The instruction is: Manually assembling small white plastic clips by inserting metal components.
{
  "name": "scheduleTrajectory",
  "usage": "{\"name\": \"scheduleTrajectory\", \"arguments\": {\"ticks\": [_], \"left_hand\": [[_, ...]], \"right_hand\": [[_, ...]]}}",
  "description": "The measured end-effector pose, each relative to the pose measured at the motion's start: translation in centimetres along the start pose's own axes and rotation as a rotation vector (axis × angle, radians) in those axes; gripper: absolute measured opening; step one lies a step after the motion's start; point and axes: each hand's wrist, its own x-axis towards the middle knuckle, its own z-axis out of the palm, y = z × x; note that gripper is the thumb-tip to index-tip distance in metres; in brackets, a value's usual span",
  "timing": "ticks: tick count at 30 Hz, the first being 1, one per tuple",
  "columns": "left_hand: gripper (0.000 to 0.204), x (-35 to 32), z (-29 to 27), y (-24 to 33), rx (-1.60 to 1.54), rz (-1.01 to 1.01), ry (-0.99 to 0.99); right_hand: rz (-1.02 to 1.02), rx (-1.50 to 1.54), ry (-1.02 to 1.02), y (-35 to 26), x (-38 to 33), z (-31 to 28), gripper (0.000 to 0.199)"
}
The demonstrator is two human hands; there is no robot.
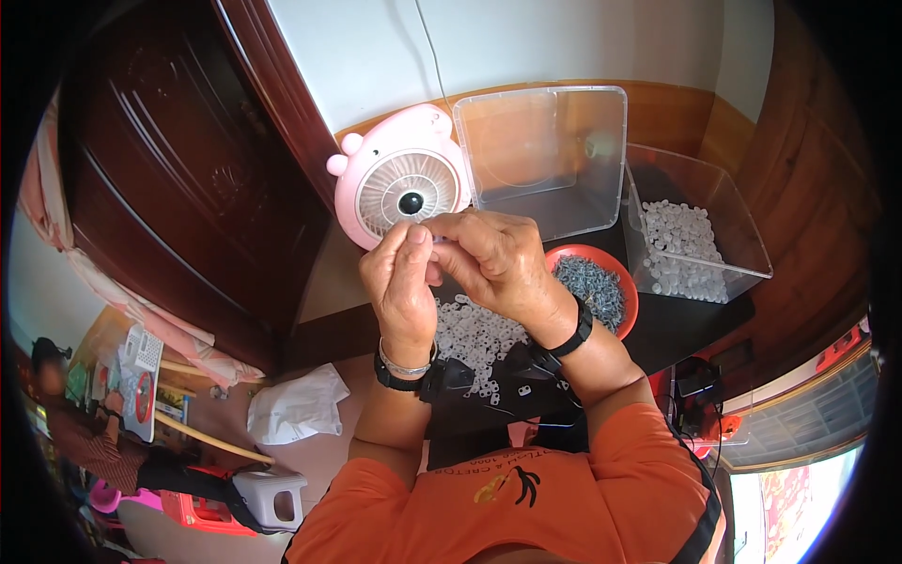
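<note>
My left hand point(398, 282) and my right hand point(496, 261) meet fingertip to fingertip above the dark table, just in front of a pink fan point(352, 202). Both are closed in a pinch. Whatever lies between the fingertips is too small and too covered to name. Below the hands, a heap of small white plastic pieces with holes point(474, 334) spreads over the table. An orange-red bowl point(631, 293) full of grey metal screws point(590, 285) stands beside my right wrist.
A clear plastic bin point(700, 169) holding many whitish pieces point(681, 240) stands at the far right. Left of it is another clear box point(545, 202). On the floor at left lie a white bag point(299, 406) and a grey stool point(272, 498). Another person point(89, 423) sits at far left.
</note>
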Motion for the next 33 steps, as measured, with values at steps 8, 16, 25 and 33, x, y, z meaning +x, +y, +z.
{"name": "scheduleTrajectory", "arguments": {"ticks": [8, 16, 25, 33], "left_hand": [[0.025, 0.3, 0.2, -0.6, -0.05, -0.002, -0.02], [0.031, 0.6, -2.4, 1.6, -0.031, 0.156, -0.002], [0.035, 0.9, -5.2, 3.3, -0.239, 0.303, -0.045], [0.036, 1.3, -6.9, 1.7, -0.313, 0.312, -0.072]], "right_hand": [[0.009, -0.019, 0.062, -0.2, 0.5, -0.2, 0.022], [-0.062, -0.262, 0.116, -1.0, 1.0, -3.5, 0.024], [0.287, -1.225, 0.271, 4.0, 0.6, -17.9, 0.036], [0.366, -0.468, -0.297, 5.9, -3.9, -7.8, 0.022]]}}
